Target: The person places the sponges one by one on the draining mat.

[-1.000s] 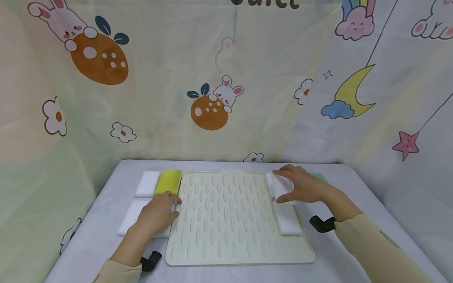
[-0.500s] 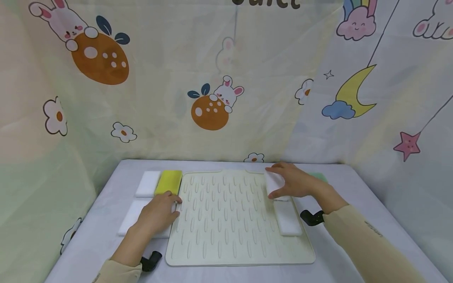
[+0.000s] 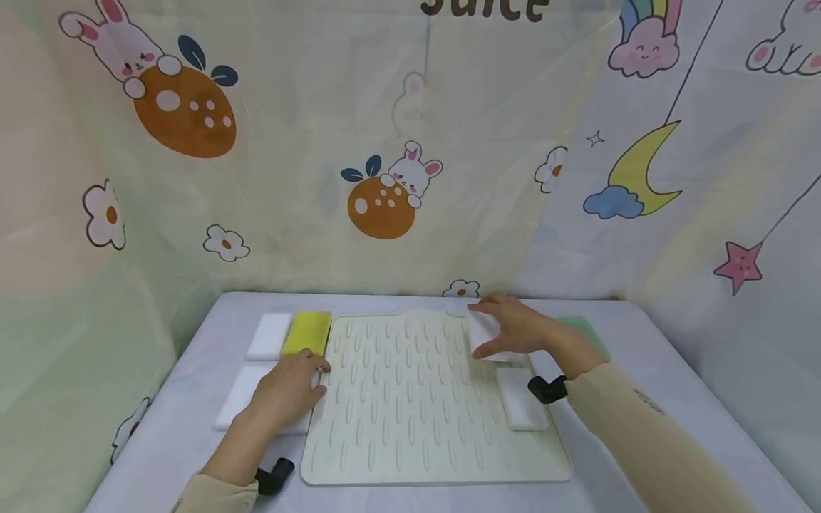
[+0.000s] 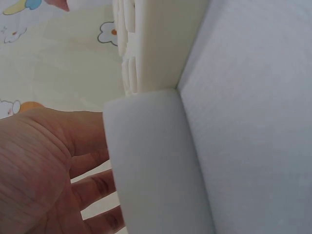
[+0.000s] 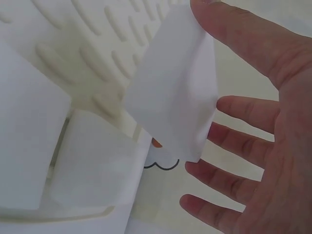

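Note:
My right hand (image 3: 516,324) pinches a white sponge block (image 3: 481,335) between thumb and fingertips, over the back right of the cream ridged mat (image 3: 410,449). In the right wrist view this sponge (image 5: 170,83) stands tilted, with the thumb at its upper end. Two other white blocks lie by the mat's right edge: a nearer one (image 5: 29,131) and a farther one (image 5: 95,161), partly hidden in the head view. My left hand (image 3: 285,388) rests over a white block (image 3: 244,388), fingertips at the mat's left edge. The left wrist view shows its fingers against that block's side (image 4: 151,161).
A yellow sponge (image 3: 306,333) and a white block (image 3: 269,336) lie behind the left hand. Behind the right forearm lies a green sponge (image 3: 584,335). White cloth (image 3: 616,313) covers the table, and a printed curtain (image 3: 288,142) hangs behind it.
My right hand has carried the white sponge left, further in over the mat, uncovering more of the green sponge. The left hand has stayed in place. The head view has shifted slightly.

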Available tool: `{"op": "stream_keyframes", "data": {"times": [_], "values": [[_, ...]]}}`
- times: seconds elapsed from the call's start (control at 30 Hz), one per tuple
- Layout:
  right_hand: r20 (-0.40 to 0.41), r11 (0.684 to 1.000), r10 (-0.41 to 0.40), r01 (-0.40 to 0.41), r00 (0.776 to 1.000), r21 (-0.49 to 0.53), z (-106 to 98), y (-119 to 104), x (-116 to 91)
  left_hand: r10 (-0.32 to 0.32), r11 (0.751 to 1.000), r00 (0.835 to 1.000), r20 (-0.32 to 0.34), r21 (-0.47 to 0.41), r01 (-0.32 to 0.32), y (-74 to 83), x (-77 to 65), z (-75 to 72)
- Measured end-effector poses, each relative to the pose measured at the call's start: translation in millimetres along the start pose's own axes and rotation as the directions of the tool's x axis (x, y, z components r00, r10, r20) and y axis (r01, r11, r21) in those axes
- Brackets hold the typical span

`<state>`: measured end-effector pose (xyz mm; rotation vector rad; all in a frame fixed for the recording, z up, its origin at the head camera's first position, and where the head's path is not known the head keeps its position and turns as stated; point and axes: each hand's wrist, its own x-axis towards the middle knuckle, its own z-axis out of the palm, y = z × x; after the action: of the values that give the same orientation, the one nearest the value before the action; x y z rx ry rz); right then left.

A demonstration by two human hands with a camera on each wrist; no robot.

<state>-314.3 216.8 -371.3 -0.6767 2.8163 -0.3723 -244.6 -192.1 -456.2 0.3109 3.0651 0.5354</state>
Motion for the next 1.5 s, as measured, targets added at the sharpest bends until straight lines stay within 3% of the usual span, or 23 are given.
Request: {"op": "stream_keyframes", "data": {"times": [0.3,0.87,1.17,1.5], "values": [[0.021,0.999,0.029,-0.03,0.999,0.014,7,1,10,0.012,1.0,1.0,-0.002,0.002,-0.012,0.6,-1.2,0.6],[0.041,1.0,0.009,-0.008,0.999,-0.017,20,-5,32,0.011,1.0,1.0,-0.01,0.008,-0.011,1.3,-2.7,-0.2],[0.076,0.997,0.069,-0.067,0.995,-0.022,27,-6,42,0.009,1.0,1.0,-0.015,0.009,-0.009,1.5,-3.0,-0.5],[0.086,0.997,0.077,-0.075,0.993,-0.029,32,-5,48,0.009,1.0,1.0,-0.013,0.02,-0.009,1.5,-3.1,-0.8]]}}
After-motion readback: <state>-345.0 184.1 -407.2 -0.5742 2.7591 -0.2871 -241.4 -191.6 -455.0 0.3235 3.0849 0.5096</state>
